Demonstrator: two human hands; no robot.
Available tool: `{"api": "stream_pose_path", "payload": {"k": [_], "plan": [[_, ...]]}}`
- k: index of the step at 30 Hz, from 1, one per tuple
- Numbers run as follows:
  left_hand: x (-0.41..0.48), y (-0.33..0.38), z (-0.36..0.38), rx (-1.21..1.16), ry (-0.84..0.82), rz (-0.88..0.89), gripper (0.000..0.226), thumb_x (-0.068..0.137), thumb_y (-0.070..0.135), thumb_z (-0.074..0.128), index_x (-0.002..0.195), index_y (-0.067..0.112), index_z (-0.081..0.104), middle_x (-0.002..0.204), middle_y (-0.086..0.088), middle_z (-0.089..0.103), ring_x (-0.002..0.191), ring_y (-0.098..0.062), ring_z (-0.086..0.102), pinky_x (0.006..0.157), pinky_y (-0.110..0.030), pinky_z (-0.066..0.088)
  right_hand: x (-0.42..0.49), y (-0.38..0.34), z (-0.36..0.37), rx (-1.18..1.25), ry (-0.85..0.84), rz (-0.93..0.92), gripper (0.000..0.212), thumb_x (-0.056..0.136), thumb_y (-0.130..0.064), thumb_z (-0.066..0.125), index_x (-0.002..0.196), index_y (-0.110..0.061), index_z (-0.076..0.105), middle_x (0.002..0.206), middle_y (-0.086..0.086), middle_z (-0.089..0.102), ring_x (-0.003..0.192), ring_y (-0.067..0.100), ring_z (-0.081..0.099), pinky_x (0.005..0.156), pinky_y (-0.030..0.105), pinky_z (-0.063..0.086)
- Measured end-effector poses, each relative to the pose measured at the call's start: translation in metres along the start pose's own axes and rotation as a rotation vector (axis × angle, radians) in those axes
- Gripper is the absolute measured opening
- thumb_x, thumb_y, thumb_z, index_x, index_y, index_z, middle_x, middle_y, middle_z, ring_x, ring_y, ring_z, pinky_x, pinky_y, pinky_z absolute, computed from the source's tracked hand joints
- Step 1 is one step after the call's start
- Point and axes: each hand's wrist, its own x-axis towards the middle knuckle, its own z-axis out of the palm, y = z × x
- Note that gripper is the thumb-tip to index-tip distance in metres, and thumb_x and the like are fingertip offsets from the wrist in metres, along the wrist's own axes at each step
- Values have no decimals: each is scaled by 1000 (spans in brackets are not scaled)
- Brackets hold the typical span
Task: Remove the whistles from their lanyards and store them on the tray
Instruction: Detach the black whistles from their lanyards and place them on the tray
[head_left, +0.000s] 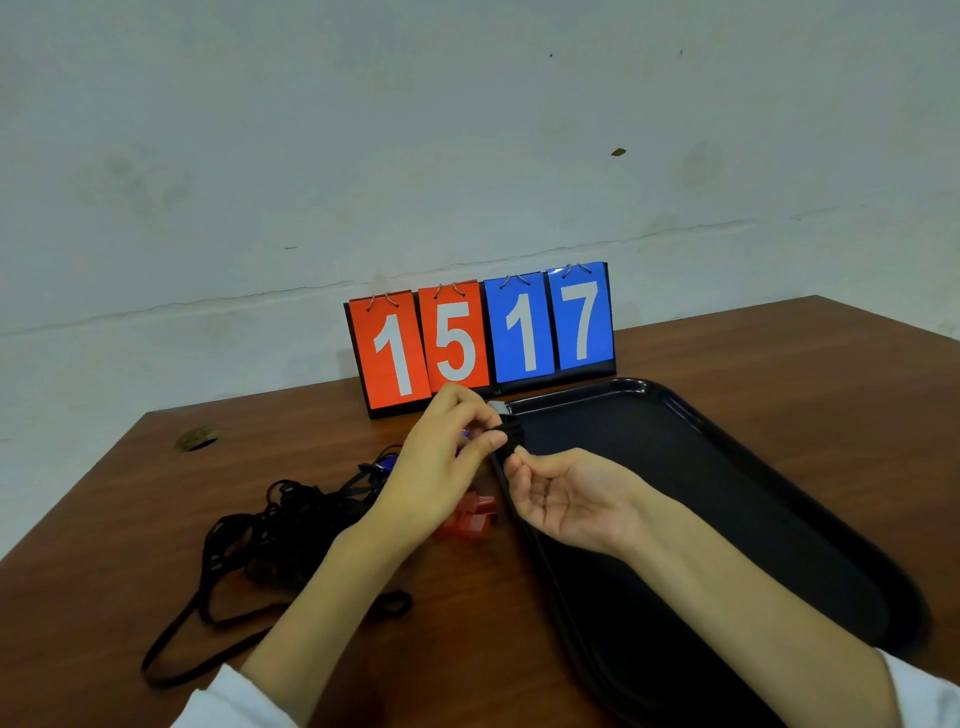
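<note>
Left hand (447, 457): pinches blue whistle (464, 434), centre frame, steadying it.
Right hand (566, 499): grips black lanyard (511, 434), pulling clip free.
Tray (779, 467): right, bare, ready.
Red whistles (467, 517): on counter (779, 353), waiting.

Glossy black plastic tray (737, 415) on smooth brown wood table (779, 353) — lanyards (270, 525) perhaps woven cloth.

Single head-worn wide-angle view, looking forward and down across the brown table (779, 374) toward the scoreboard (480, 338) against the far wall. Close range: forearms enter from the bottom edge, nearer than the scoreboard. No second view.
</note>
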Motion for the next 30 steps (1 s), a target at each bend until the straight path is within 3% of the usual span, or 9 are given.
{"api": "stream_pose_path", "payload": {"k": [2,5,8,11,16,21,26,28,30], "plan": [[-2,0,3,84,11,53,4,94,14,52,93,16,55,101,10,45,89,-7,54,74,-30,54,1,1,-1,-13,3,9,8,85,-1,57,90,2,63,72,8,62,60,11,57,52,19,54],[-5,-1,8,12,61,-1,11,96,14,48,92,20,56,99,15,44,92,-2,51,77,-27,53,2,2,-1,-39,-7,11,10,84,0,58,92,2,63,72,8,62,60,10,57,53,18,54],[-2,2,8,-82,188,-140,9,91,17,58,92,25,55,97,14,50,89,0,54,72,-19,47,2,1,-1,-68,-16,-1,17,77,-1,60,93,0,63,72,7,62,61,10,56,52,18,53],[1,4,1,-292,201,-226,32,83,16,68,109,25,52,100,9,58,85,-6,62,60,-14,51,1,1,1,-56,-32,9,14,76,-1,61,90,0,63,72,7,61,61,10,56,52,18,53],[1,4,-8,-425,48,-309,28,82,17,69,108,22,61,97,0,70,84,-12,69,72,-34,58,3,1,-1,-101,-24,-34,13,80,-2,61,92,0,64,76,8,64,67,11,58,52,20,54],[1,1,-5,-563,89,-427,24,84,22,67,107,17,65,92,-2,74,91,-20,69,82,-38,56,4,0,-4,-492,110,-303,18,84,-7,66,101,-1,66,83,11,73,73,16,69,61,25,57],[8,1,5,-655,109,-527,20,84,12,67,104,10,66,96,-9,73,91,-24,70,82,-39,56,4,-9,-4,-1223,430,-450,14,81,-27,71,91,-17,69,90,0,70,83,12,69,73,30,59],[15,5,9,-670,115,-531,16,84,11,67,100,10,67,94,-10,73,88,-23,71,70,-31,57,0,-16,-4,-1118,346,-464,20,82,-22,69,102,-19,66,99,1,68,90,12,67,79,32,58],[24,10,16,-679,121,-522,13,83,8,67,95,8,67,93,-10,72,89,-21,70,70,-26,57,-3,-22,-6,-962,282,-493,34,82,-15,69,115,-15,61,106,4,68,93,15,68,79,34,58]]}}
